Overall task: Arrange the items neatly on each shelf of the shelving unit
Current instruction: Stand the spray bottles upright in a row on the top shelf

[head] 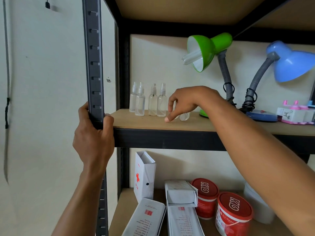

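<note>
My left hand (92,133) grips the front left post (94,65) of the black shelving unit. My right hand (185,103) reaches onto the middle shelf (144,121), fingers curled over a clear bottle lying on its side (185,116), mostly hidden behind the hand. Whether the fingers grip it is not visible. Left of it, several clear spray bottles (148,99) stand upright in a loose row near the back. On the lower shelf lie white first-aid boxes (180,195) and two red tubs (233,213).
A green desk lamp (204,50) and a blue desk lamp (288,63) stand on the middle shelf to the right, cords wrapped round their necks. A pink and white box (294,114) sits at the far right. A cable (6,65) hangs down the wall on the left.
</note>
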`<state>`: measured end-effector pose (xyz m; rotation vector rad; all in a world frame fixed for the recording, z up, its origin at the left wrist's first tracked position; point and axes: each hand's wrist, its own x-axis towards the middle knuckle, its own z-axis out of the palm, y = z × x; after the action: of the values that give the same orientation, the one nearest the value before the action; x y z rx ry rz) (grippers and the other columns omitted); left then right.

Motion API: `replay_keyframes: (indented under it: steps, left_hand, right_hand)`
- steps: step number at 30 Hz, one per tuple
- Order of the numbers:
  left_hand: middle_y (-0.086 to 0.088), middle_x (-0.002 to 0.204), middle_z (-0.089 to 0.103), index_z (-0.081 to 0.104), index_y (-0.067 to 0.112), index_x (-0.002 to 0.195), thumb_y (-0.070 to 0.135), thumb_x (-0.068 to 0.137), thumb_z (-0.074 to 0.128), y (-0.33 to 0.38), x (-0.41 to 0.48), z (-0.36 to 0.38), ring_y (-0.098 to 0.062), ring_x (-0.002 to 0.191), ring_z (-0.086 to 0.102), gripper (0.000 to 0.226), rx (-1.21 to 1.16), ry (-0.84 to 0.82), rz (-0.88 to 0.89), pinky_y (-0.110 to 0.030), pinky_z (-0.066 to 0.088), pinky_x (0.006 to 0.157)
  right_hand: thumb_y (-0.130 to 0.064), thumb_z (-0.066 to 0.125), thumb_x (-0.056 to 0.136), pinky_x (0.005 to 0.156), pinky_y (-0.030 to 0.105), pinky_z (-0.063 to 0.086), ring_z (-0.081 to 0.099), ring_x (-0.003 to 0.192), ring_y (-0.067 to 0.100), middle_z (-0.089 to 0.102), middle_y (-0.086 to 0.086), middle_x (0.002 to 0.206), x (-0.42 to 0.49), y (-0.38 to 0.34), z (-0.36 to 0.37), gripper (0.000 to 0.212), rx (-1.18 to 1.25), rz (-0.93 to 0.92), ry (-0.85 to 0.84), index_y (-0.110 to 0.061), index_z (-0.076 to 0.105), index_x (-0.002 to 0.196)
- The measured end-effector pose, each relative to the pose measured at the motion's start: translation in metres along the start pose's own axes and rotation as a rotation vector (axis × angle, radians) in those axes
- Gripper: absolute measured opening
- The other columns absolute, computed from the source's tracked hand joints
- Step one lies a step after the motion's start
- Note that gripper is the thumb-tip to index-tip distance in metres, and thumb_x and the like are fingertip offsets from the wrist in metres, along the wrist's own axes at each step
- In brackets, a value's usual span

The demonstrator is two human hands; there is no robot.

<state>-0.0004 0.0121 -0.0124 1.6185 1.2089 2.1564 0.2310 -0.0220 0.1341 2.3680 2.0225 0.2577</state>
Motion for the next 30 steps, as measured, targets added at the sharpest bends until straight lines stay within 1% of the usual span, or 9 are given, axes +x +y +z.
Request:
replay_keyframes:
  steps: [5, 8, 10, 14, 17, 20, 24, 28, 30]
  left_hand:
    - [0.006, 0.1, 0.061, 0.047, 0.021, 0.134, 0.029, 0.097, 0.056, 0.002, -0.001, -0.002, -0.022, 0.084, 0.055, 0.04, -0.01, -0.017, -0.015, -0.034, 0.039, 0.079]
    - [0.005, 0.101, 0.06, 0.046, 0.021, 0.136, 0.028, 0.097, 0.056, 0.003, -0.003, -0.003, -0.022, 0.084, 0.054, 0.04, -0.016, -0.026, -0.024, -0.034, 0.038, 0.079]
    - [0.005, 0.101, 0.06, 0.046, 0.02, 0.136, 0.027, 0.097, 0.056, 0.003, -0.004, -0.003, -0.022, 0.084, 0.054, 0.04, -0.02, -0.03, -0.018, -0.034, 0.039, 0.079]
    - [0.005, 0.1, 0.059, 0.046, 0.019, 0.136, 0.026, 0.097, 0.056, 0.002, -0.004, -0.003, -0.021, 0.082, 0.052, 0.041, -0.008, -0.023, -0.016, -0.033, 0.037, 0.078]
    - [0.005, 0.1, 0.059, 0.047, 0.018, 0.136, 0.025, 0.097, 0.057, 0.001, -0.003, -0.002, -0.021, 0.081, 0.051, 0.041, -0.002, -0.019, -0.006, -0.033, 0.037, 0.078]
    - [0.004, 0.099, 0.059, 0.047, 0.018, 0.136, 0.025, 0.097, 0.057, 0.001, -0.003, -0.003, -0.022, 0.081, 0.052, 0.041, 0.005, -0.017, 0.0, -0.033, 0.037, 0.077]
    - [0.004, 0.098, 0.059, 0.047, 0.017, 0.135, 0.025, 0.097, 0.058, 0.003, -0.003, -0.004, -0.022, 0.08, 0.053, 0.041, 0.008, -0.018, 0.002, -0.034, 0.038, 0.076]
    - [0.005, 0.099, 0.059, 0.047, 0.015, 0.136, 0.024, 0.097, 0.058, 0.005, -0.004, -0.004, -0.02, 0.08, 0.052, 0.041, 0.014, -0.021, 0.003, -0.033, 0.038, 0.076]
    - [0.005, 0.1, 0.058, 0.047, 0.015, 0.136, 0.024, 0.097, 0.058, 0.005, -0.005, -0.004, -0.021, 0.081, 0.051, 0.041, 0.019, -0.015, 0.0, -0.033, 0.037, 0.076]
  right_hand:
    - [-0.044, 0.085, 0.072, 0.069, 0.029, 0.051, 0.065, 0.08, 0.009, 0.071, -0.011, 0.084, 0.0, 0.003, 0.005, 0.02, 0.086, -0.049, 0.208, -0.031, 0.077, 0.085]
    - [-0.043, 0.08, 0.077, 0.07, 0.031, 0.052, 0.064, 0.082, 0.016, 0.068, -0.004, 0.09, 0.005, 0.013, -0.002, 0.02, 0.152, -0.044, 0.438, -0.025, 0.078, 0.086]
    - [-0.04, 0.073, 0.083, 0.076, 0.036, 0.056, 0.065, 0.089, 0.023, 0.068, 0.003, 0.096, 0.015, 0.024, -0.008, 0.022, 0.212, -0.01, 0.519, -0.019, 0.077, 0.088]
    - [-0.027, 0.054, 0.095, 0.084, 0.046, 0.059, 0.066, 0.091, 0.034, 0.071, 0.014, 0.103, 0.036, 0.04, -0.007, 0.028, 0.236, 0.041, 0.443, -0.007, 0.074, 0.097]
    - [-0.023, 0.042, 0.102, 0.093, 0.046, 0.055, 0.064, 0.102, 0.034, 0.069, 0.014, 0.117, 0.048, 0.041, -0.002, 0.034, 0.243, 0.051, 0.416, -0.011, 0.072, 0.114]
    - [-0.019, 0.035, 0.107, 0.097, 0.039, 0.05, 0.061, 0.115, 0.033, 0.065, 0.014, 0.132, 0.054, 0.036, 0.002, 0.039, 0.255, 0.045, 0.394, -0.014, 0.068, 0.127]
    - [-0.018, 0.033, 0.11, 0.088, 0.032, 0.041, 0.058, 0.119, 0.031, 0.064, 0.014, 0.133, 0.055, 0.036, 0.006, 0.039, 0.269, 0.0, 0.391, -0.011, 0.065, 0.13]
    - [-0.031, 0.038, 0.111, 0.09, 0.032, 0.04, 0.055, 0.123, 0.029, 0.06, 0.011, 0.137, 0.041, 0.045, 0.004, 0.036, 0.291, -0.012, 0.417, -0.017, 0.06, 0.136]
    - [-0.034, 0.044, 0.109, 0.09, 0.032, 0.042, 0.059, 0.114, 0.024, 0.063, 0.008, 0.13, 0.028, 0.05, 0.004, 0.033, 0.356, -0.043, 0.484, -0.019, 0.06, 0.134]
